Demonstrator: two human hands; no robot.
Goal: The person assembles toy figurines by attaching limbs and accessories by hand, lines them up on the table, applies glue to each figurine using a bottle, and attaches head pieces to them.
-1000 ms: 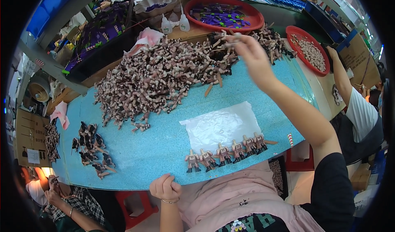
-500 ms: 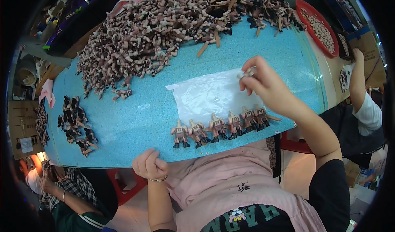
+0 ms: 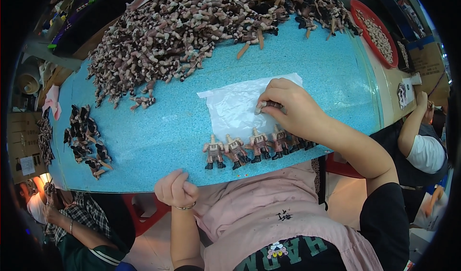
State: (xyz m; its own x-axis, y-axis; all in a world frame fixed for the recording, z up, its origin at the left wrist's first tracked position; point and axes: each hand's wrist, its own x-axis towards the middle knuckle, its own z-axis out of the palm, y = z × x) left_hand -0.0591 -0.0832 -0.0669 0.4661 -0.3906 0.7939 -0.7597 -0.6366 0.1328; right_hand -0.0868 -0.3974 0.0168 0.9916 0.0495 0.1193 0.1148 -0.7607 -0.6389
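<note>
My right hand [image 3: 288, 105] hovers over a white plastic sheet [image 3: 233, 103], its thumb and fingers pinching a small brown toy part with a pale end [image 3: 260, 107]. Below the sheet stretches a row of toy figures [image 3: 236, 152] in brown and black, lying side by side with no heads on their necks. My right hand and forearm partly cover the row's right end. At the near table edge my left hand [image 3: 176, 189] rests curled in a loose fist, and nothing shows in it.
A large heap of brown and pale toy parts [image 3: 153, 45] covers the far side of the blue table [image 3: 144, 146]. Dark-haired small pieces [image 3: 86, 136] lie at left. A red tray [image 3: 374, 33] of pale parts stands far right. Other people's arms [image 3: 415, 122] show at both sides.
My right hand has moved left and down over the sheet, carrying the small toy part closer to the row. My left hand stays in place. The view has shifted slightly.
</note>
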